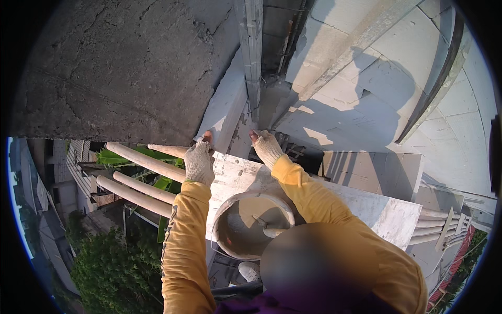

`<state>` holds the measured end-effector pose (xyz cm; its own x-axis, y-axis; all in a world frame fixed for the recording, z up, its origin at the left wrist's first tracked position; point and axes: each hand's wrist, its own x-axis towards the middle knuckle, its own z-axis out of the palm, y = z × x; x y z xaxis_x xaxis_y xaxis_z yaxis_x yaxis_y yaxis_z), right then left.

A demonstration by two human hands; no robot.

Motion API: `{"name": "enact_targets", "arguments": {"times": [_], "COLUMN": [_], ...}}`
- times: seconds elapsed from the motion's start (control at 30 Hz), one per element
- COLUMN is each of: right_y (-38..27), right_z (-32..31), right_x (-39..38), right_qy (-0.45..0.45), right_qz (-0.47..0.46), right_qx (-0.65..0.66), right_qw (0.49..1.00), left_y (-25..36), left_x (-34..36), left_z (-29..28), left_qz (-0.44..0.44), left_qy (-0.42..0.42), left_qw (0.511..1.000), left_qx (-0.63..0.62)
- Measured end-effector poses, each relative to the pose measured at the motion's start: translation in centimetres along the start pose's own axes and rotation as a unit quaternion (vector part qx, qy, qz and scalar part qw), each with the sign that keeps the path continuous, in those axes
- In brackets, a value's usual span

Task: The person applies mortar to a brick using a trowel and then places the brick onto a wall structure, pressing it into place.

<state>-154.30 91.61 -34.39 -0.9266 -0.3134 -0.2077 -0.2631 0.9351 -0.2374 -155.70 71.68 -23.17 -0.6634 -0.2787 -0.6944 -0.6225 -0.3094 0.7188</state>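
Note:
Both my hands wear off-white knitted gloves with bare fingertips. My left hand (200,161) is closed at the lower corner of a pale grey block face (226,107), beside the dark plastered wall (120,68). My right hand (267,148) is curled just below the lower end of an upright grey metal bar (251,57). What either hand grips, if anything, is hidden. Below them a round bucket (215,222) of wet grey mortar (246,222) stands on a pale plank (381,212). A tool handle (273,231) sticks out of the mortar.
Several round wooden poles (141,159) jut out at the left above a leafy tree (112,267), far below. To the right rises a pale block wall (381,99) bearing a shadow. A dark gap (308,159) opens beside my right forearm. One shoe (249,271) shows under the bucket.

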Motion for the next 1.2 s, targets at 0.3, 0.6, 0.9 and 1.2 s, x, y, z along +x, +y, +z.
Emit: {"name": "enact_targets", "arguments": {"times": [0.3,0.6,0.9,1.2], "right_y": [7.1,11.4,13.5,12.6], "right_z": [-6.7,-33.3,-35.7,-32.6], "right_x": [-8.5,3.0,15.0,17.4], "right_qy": [0.250,0.306,0.137,0.163], "right_qz": [0.125,0.003,0.029,0.016], "right_qx": [0.626,-0.039,-0.173,-0.129], "right_qw": [0.728,0.951,0.975,0.978], "left_y": [-2.6,-1.6,-3.1,-1.3], "left_x": [4.0,2.4,3.0,0.7], "left_z": [-2.3,-1.3,-0.3,-0.3], "left_qz": [-0.008,-0.005,0.004,0.023], "left_qy": [-0.077,-0.039,-0.021,0.007], "left_qw": [0.997,0.997,0.999,0.994], "left_qx": [-0.021,-0.072,-0.043,-0.103]}}
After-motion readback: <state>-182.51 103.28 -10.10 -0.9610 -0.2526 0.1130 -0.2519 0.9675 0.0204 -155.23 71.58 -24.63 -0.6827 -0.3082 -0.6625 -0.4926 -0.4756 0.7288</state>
